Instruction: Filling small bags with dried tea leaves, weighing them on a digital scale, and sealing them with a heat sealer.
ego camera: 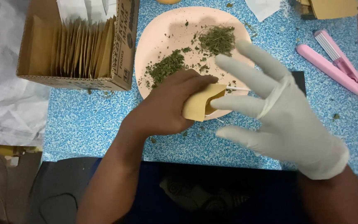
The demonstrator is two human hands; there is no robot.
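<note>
A table (83, 124) with a blue speckled top filled the middle. Crumpled white sheeting (1, 83) lay at the left. A dark floor (54, 195) showed near, below the table edge. Light was even, casting soft shadows.

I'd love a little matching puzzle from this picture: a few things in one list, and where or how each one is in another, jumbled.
Things:
1. small tan paper pouch
2. dried green herb flakes
3. pink plastic clamp-style tool
4. open brown cardboard box

Places or states:
A. lying on the blue speckled tabletop at the right
B. held in the bare left hand
C. filled with upright tan pouches
D. scattered on the round pale pink plate

Pairs: 1-B, 2-D, 3-A, 4-C
</note>
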